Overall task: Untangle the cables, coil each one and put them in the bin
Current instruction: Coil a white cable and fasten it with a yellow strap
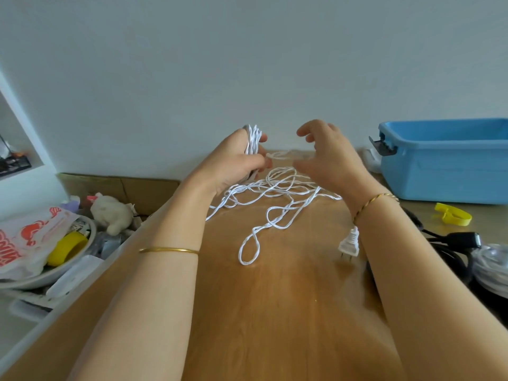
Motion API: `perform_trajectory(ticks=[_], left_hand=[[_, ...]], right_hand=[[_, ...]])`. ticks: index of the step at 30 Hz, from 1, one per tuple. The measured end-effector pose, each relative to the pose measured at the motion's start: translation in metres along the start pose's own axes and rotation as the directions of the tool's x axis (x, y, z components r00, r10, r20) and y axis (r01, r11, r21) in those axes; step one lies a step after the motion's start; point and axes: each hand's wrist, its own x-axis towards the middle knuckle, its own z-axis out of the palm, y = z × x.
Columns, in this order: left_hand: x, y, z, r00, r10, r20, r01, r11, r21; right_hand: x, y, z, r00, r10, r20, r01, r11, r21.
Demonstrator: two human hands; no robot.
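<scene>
The left grip (233,163) is closed around a bundle of white loops (253,138), which stand up out of the fist above the thumb. Just across from it, the right grip (327,155) hangs wide, fingers spread and loosely bent, closing on nothing that I can see. A blurred strand runs from the left grip towards it and passes between its thumb and forefinger.

Below and between the two grips, the rest of the white cable (277,188) lies in loose, crossing loops on the wooden bench (275,312). Its plug (349,243) rests beside the right forearm, nearer the person than either grip. The blue bin (439,174) sits well out beyond the right grip, against the wall. Nearer than the bin, on that same side, lie a yellow strap (453,214) and a black cable (445,243).
</scene>
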Motion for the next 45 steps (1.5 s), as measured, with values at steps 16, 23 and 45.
perform_trajectory(ticks=[16,23,45], left_hand=[[-0.001,0.005,-0.002,0.996,0.027,0.080,-0.050,0.952,0.301],[-0.002,0.002,-0.006,1.000,-0.006,0.030,-0.007,0.919,0.394],[-0.002,0.008,0.001,0.983,-0.147,-0.110,0.149,0.989,0.013]], right_hand=[[0.001,-0.018,0.010,0.988,0.048,-0.145,0.003,0.942,0.336],[0.001,-0.002,0.009,0.918,0.393,-0.056,-0.266,0.715,0.647],[-0.008,-0.030,0.014,0.978,0.012,0.210,-0.125,0.837,0.533]])
